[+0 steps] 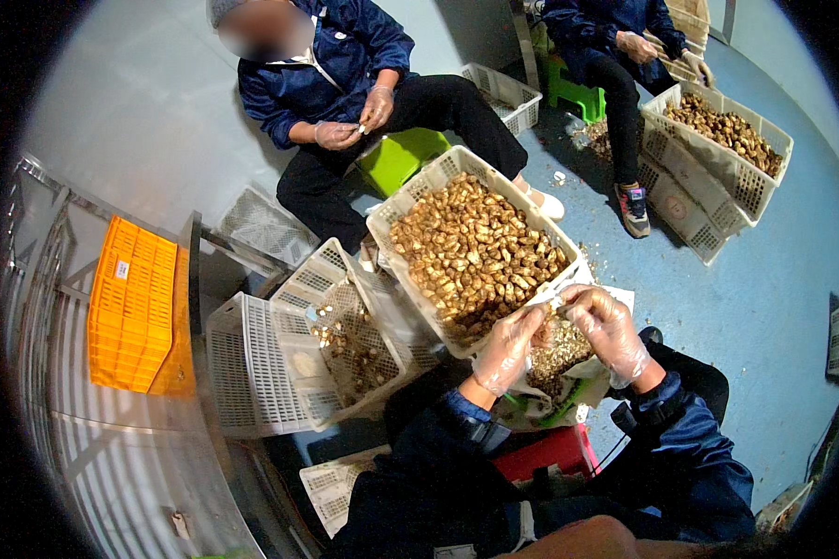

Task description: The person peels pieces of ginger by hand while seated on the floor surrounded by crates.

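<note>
Blue flooring is spreading across the right of the frame, with pale scraps lying near the centre right. A pale crate is standing at mid-frame, holding heaped brown, lumpy pieces. At its lower right corner, the person's gloved left hand is pinching a small pale piece between thumb and fingers. The right hand is bunching its fingertips just beside it; whether it is gripping the same piece cannot be told.

Thin, loose gloves are possibly making the grip slippery, so the piece could be dropping into the heap of trimmings below or back among the brown pieces. Scraps underfoot could be causing a slip.

Two co-workers are sitting at upper left and upper right, the nearer beside a green stool. An orange crate is resting at the left.
</note>
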Demonstrator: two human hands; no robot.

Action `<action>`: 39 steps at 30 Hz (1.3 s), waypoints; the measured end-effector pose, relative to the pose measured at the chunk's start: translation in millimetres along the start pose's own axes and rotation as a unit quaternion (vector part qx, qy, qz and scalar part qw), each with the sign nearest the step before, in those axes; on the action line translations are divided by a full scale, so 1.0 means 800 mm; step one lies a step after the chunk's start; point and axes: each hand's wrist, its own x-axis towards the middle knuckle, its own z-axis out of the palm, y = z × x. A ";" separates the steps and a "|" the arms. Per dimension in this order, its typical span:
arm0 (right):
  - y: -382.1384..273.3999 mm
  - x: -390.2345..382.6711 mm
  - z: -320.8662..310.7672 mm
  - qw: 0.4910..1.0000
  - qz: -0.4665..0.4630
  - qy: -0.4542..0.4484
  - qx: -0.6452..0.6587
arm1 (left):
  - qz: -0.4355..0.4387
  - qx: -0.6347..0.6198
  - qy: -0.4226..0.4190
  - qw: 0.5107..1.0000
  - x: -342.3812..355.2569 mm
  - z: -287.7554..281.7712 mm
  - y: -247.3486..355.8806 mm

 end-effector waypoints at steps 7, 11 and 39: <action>0.011 -0.003 -0.004 0.999 0.046 -0.004 0.011 | 0.015 -0.051 -0.017 0.998 0.004 0.002 -0.011; 0.002 -0.001 -0.008 0.996 -0.014 -0.027 -0.082 | 0.000 -0.048 -0.029 0.998 0.005 -0.003 -0.013; 0.012 -0.007 -0.002 0.998 0.015 -0.008 -0.061 | -0.141 -0.147 -0.016 0.979 0.009 -0.007 -0.017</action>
